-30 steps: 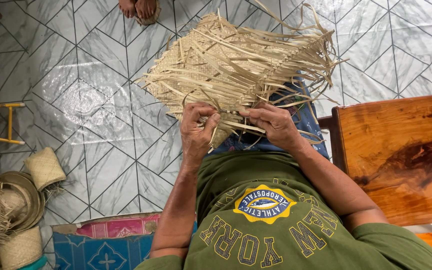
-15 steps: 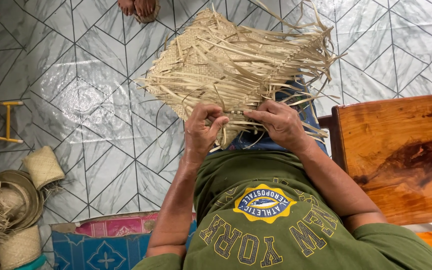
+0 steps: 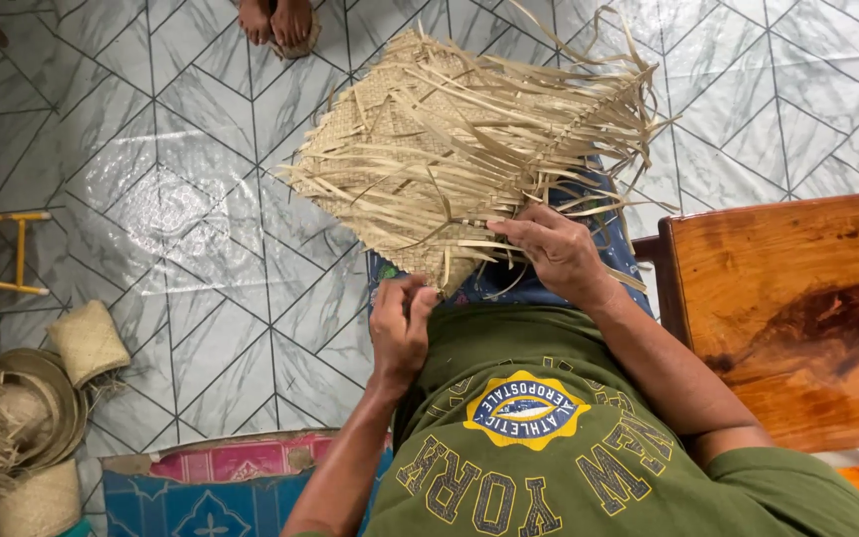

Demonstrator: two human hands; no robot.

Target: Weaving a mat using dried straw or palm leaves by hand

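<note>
Woven hats (image 3: 22, 418): lying stacked at the far left on the tiled floor (image 3: 201, 249), well apart from the work.
Cloth (image 3: 221, 487): lying patterned on the floor just left of the forearm.
Left hand (image 3: 402, 323): fingers are pinching together on a strip end at the mat's near corner.
Straw mat (image 3: 420, 159): resting half-woven on the lap, its loose strips fanning out toward the right.
Right hand (image 3: 554, 249): fingers are pressing flat on strips at the woven edge, not curled shut.
Doing it well: probably pulling the pinched strip snug while the other hand is pinning its neighbours.
Wooden bench (image 3: 797, 308): crowding the right elbow; open floor is lying ahead and left.
</note>
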